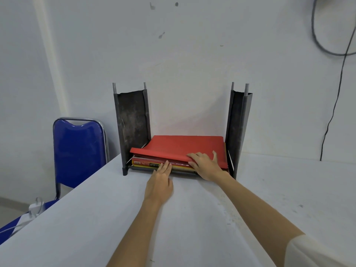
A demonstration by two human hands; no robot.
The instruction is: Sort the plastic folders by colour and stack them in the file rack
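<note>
A black file rack point(133, 120) with two tall side panels stands on the white table against the wall. A stack of plastic folders lies on its bottom shelf. The top red folder point(183, 146) has its front edge curled up. Yellow folders point(146, 164) show underneath. My right hand point(205, 163) lies on the red folder's front right corner, thumb on top and fingers at the edge. My left hand point(160, 180) reaches with straight fingers and touches the front edges of the stack near its middle.
The white table point(115, 218) stretches toward me. A blue chair point(79, 151) stands left of the table. A white charger with cable point(35, 208) lies on a blue seat at the lower left. A black cable point(335, 105) hangs on the wall at right.
</note>
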